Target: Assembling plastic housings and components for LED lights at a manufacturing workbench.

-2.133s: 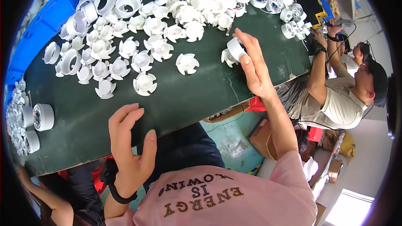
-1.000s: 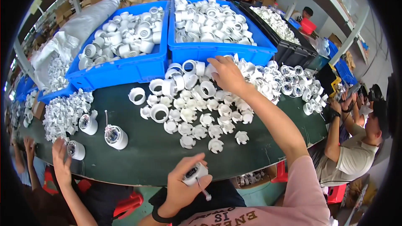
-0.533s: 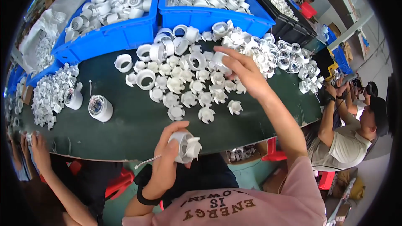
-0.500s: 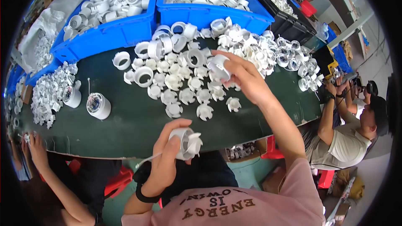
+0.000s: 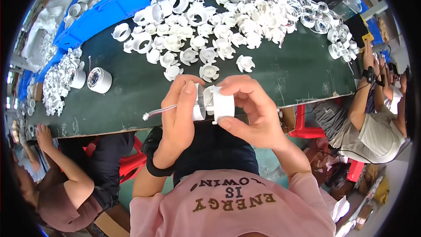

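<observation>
My left hand [image 5: 177,114] is closed round a white plastic housing [image 5: 200,110], with a thin cable [image 5: 162,111] and small connector sticking out to the left. My right hand [image 5: 258,112] grips a white plastic ring [image 5: 224,105] between thumb and fingers. The two parts face each other over the table's near edge, very close together. White plastic shows in the gap, perhaps the finned wheel; whether the parts touch there, I cannot tell. Ahead lie several white finned wheels [image 5: 209,71] and white rings [image 5: 142,42] in a loose pile.
Blue bins [image 5: 109,19] of white parts stand at the back of the dark green table [image 5: 144,85]. A wired round unit [image 5: 100,80] stands left beside small white pieces [image 5: 55,87]. Clear-topped round parts [image 5: 322,25] lie far right. Co-workers sit on both sides.
My right hand has come back from the pile with a white ring and now holds it against or near the left-hand housing. The view has tilted down toward my lap.
</observation>
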### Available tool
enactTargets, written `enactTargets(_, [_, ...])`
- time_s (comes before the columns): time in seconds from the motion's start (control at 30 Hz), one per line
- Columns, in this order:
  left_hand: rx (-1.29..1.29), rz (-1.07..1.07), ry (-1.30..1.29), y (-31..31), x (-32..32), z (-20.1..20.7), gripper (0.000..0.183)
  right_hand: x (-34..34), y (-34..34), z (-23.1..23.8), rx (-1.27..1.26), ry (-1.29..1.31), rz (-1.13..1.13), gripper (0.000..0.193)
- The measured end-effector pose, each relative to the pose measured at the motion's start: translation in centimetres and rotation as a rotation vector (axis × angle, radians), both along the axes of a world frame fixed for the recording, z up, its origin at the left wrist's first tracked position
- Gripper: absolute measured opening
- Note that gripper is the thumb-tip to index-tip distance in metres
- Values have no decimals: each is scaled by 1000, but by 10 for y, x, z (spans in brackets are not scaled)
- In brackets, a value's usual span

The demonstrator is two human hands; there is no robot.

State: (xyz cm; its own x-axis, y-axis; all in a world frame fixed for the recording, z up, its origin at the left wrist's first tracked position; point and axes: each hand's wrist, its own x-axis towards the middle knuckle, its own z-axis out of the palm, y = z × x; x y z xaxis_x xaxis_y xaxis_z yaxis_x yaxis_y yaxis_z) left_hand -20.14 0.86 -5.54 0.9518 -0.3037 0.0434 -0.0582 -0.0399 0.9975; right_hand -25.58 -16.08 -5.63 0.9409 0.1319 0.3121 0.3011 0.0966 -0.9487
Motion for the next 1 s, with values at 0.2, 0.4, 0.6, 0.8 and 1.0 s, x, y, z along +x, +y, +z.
enactTargets(0.2, [34,-22,-212,-4,-5,0,38,-7,-3,0,-190,-73,-116,46])
enactTargets(0.4, [26,-82,-203,-7,-11,6,38,-10,-4,-5,-151,-120,-54,49])
enactTargets(0.6, [46,-70,-300,-6,-17,0,36,-15,2,-4,-467,-190,-112,60])
enactTargets(0.8, [51,-96,-336,-8,-25,-5,35,-16,18,-20,-248,-256,-35,76])
enactTargets(1.0, [37,-96,-325,-6,-10,-8,33,-3,20,-19,-194,-195,49,83])
